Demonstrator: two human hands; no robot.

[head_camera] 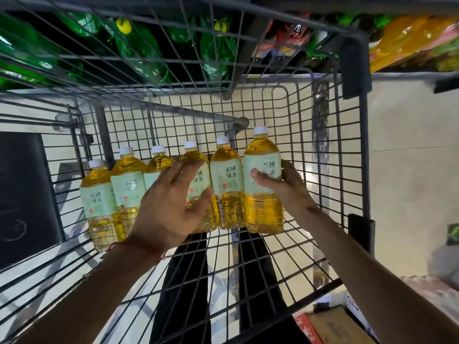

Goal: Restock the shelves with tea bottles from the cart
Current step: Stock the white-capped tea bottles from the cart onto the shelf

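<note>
Left hand (169, 209), right hand (285, 187), gripping tea bottles (229, 184)

The tea bottles (229, 209) hold clear golden-yellow liquid, with white caps (260, 130) and pale green labels (227, 178) printed with dark characters and a small red seal. The cart (364, 150) is a grey wire grid. On the far shelf, green bottles (139, 43) carry yellow caps (124, 25), and orange bottles (402, 38) lie at far right. A red string bracelet (139, 245) circles the left wrist. Through the grid show black trousers (183, 281) and cream floor (402, 175). The near-right box (340, 326) is brown.
</note>
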